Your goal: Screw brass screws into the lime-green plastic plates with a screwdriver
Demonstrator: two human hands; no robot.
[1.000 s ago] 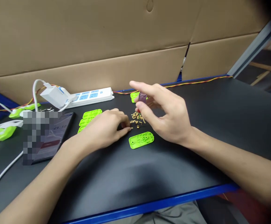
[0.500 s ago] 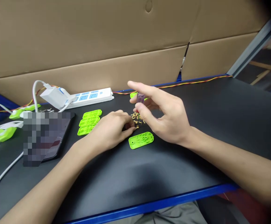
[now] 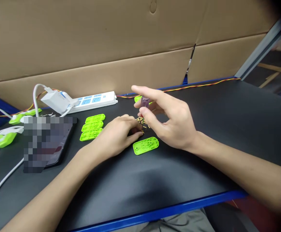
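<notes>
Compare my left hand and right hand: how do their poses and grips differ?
The left hand is low, fingertips near the tabletop; the right hand is raised above it. The right hand holds the screwdriver by its purple handle; whether the left hand grips anything is hidden. The right index finger stretches out, while the left fingers curl. Both are bare and close to the brass pieces.

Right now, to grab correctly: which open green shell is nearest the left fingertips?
The shell nearer you than the left fingers; three shells group farther left, a green part sits behind the right hand.
</notes>
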